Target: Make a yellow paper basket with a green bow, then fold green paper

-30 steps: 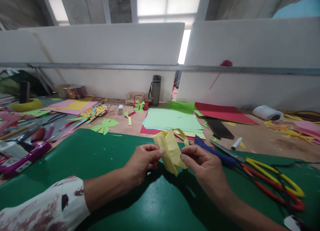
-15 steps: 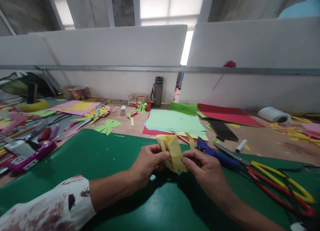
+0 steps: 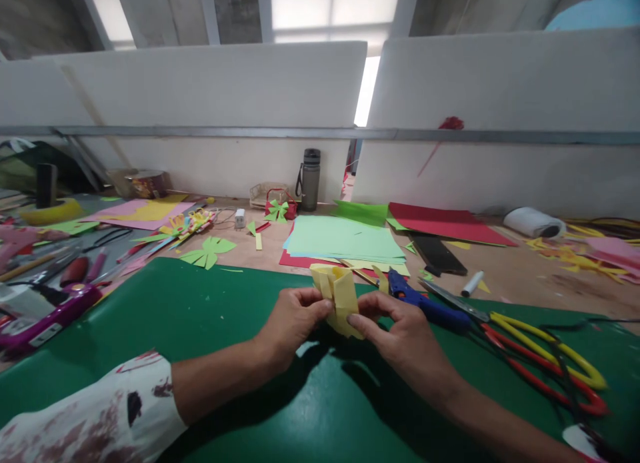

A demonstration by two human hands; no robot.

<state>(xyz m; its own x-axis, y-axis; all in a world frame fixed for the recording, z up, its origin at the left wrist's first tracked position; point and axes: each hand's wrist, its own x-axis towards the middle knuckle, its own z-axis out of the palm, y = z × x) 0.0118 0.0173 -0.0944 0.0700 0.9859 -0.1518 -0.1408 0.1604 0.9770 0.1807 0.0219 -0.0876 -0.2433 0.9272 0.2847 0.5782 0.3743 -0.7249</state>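
A small folded piece of yellow paper is held up over the green mat, its strips bent into a hollow, upright shape. My left hand pinches its left side between thumb and fingers. On its lower right side, the thumb and fingers of my right hand are closed on the paper too. A curled yellow strip sticks up just behind my right fingers. To the right of that hand lie a blue glue gun and large scissors with red and yellow handles.
Behind the mat lies a stack of pale green paper, with red sheets and a black phone to its right. A dark bottle stands against the white partition. Tools and a purple glue gun crowd the left.
My right fingers have shifted slightly left along the yellow paper, and the paper has turned a little. The whole view has moved slightly. Both hands keep hold.
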